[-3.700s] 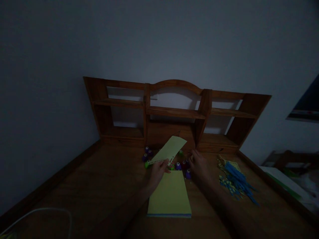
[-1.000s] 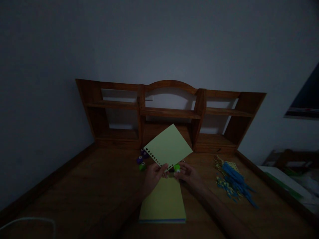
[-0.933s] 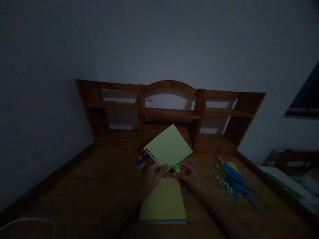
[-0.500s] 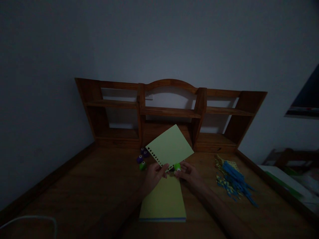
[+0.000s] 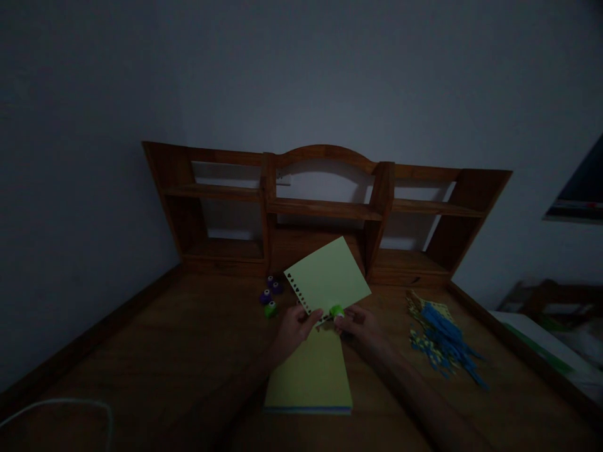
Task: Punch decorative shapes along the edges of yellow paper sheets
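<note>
**Pale yellow sheet point(image 5: 328, 276) and green punch point(image 5: 336, 311) held at the center of a wooden desk point(image 5: 188, 345)**

The left hand point(image 5: 294, 329) pinches the sheet near its lowest corner, thumb uppermost. The right hand point(image 5: 362, 326) grips the green punch between thumb and fingers, at the sheet's lower right edge; whether the paper lies within the punch's slot cannot be told. The sheet is raised and turned, one corner pointing toward the shelf unit point(image 5: 325, 209) behind. A row of dark holes, some of them heart-shaped, runs along its lower left edge, and a few more show along the lower right edge between the hands.

Beneath the hands lies a stack of paper point(image 5: 311, 376), its top leaf yellow and its near edge banded with other colors. The far end of the stack is partly covered by the hands and the sheet. Left of the sheet, on the desk, stand several purple punches point(image 5: 266, 297) with pale round tops; a second green unit point(image 5: 270, 310) stands just in front of them. Well to the right lies a pile of blue strips point(image 5: 445, 329), with small blue and yellow scraps point(image 5: 426, 348) beside it and a perforated yellow piece point(image 5: 441, 309) at its far end. A pale cable point(image 5: 70, 400) curves across the near left corner. Dim light obscures finer detail.
</note>
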### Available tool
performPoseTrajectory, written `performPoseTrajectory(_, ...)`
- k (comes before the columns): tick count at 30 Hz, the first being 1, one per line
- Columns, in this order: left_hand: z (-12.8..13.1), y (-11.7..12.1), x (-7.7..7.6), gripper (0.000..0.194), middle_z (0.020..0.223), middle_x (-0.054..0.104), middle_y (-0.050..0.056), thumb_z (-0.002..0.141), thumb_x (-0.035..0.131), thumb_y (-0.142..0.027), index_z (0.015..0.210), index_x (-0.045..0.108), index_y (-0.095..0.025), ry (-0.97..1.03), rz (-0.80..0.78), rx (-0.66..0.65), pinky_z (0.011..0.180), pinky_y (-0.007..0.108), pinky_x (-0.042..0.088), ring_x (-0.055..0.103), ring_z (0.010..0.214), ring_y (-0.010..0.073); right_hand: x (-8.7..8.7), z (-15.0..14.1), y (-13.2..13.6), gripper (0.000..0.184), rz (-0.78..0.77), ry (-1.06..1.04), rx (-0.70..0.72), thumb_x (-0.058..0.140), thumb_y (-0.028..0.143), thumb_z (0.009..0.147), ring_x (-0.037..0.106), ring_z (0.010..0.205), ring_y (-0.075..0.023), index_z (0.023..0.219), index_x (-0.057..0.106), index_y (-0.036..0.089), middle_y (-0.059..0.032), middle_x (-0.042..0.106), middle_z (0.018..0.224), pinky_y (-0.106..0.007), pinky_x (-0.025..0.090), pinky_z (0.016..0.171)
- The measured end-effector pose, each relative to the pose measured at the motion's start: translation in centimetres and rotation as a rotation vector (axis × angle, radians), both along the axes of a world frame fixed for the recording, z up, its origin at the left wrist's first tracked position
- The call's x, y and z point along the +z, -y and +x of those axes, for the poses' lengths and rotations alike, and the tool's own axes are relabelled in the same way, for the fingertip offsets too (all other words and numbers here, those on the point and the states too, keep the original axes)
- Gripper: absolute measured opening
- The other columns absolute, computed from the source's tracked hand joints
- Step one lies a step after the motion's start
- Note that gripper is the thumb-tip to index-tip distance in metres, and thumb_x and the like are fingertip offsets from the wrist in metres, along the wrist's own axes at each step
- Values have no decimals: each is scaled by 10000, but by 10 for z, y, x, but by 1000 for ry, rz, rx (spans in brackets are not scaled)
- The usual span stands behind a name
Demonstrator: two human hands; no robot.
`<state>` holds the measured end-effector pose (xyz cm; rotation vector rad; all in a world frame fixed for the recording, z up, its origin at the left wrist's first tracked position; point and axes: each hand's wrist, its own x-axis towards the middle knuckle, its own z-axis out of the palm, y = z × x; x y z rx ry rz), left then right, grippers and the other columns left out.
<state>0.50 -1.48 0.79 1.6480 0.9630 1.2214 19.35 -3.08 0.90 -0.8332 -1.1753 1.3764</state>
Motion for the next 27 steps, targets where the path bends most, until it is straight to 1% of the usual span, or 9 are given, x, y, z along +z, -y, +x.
performPoseTrajectory(5, -1, -1, -3, 381, 617, 586, 18, 815, 570, -483, 747, 619, -111, -15, -16, -31, 482, 204, 344, 487, 538, 117, 2, -1, 4, 274, -47, 10, 7, 829, 346, 658, 546, 580, -122, 755, 660, 154, -13, 630, 665, -247, 400, 579)
performPoseTrajectory(10, -1, -3, -8, 406, 712, 638, 57, 808, 573, -496, 799, 646, -97, -9, -18, -55, 536, 222, 405, 548, 622, 152, 4, -1, 5, 293, -48, 31, 10, 825, 377, 655, 541, 562, -128, 746, 660, 153, -13, 627, 646, -249, 397, 559)
performPoseTrajectory(13, -1, -4, -9, 399, 782, 665, 79, 814, 572, -483, 855, 659, -95, -15, -16, -59, 552, 228, 426, 575, 671, 170, 2, 0, 4, 301, -43, 37, 15, 822, 386, 656, 529, 542, -127, 744, 659, 149, -13, 621, 629, -249, 399, 546)
performPoseTrajectory(18, -2, -5, -10, 367, 803, 673, 83, 829, 567, -451, 844, 657, -96, -36, 4, -74, 590, 240, 446, 588, 694, 173, -3, 2, 1, 290, -52, 56, 18, 807, 381, 679, 543, 559, -132, 763, 658, 147, -18, 618, 628, -249, 416, 550)
performPoseTrajectory(22, -2, -4, -9, 363, 827, 685, 84, 828, 566, -450, 861, 669, -103, -31, 8, -75, 606, 252, 458, 599, 705, 179, -6, 3, -1, 307, -46, 62, 9, 819, 380, 663, 537, 545, -122, 775, 667, 138, -24, 623, 646, -241, 403, 532)
performPoseTrajectory(27, -2, -1, -1, 366, 835, 691, 93, 810, 583, -451, 858, 675, -99, -41, -8, -77, 604, 253, 457, 604, 714, 189, -2, 4, 0, 307, -67, 75, 20, 809, 388, 676, 530, 536, -117, 778, 667, 136, -24, 622, 640, -234, 382, 515)
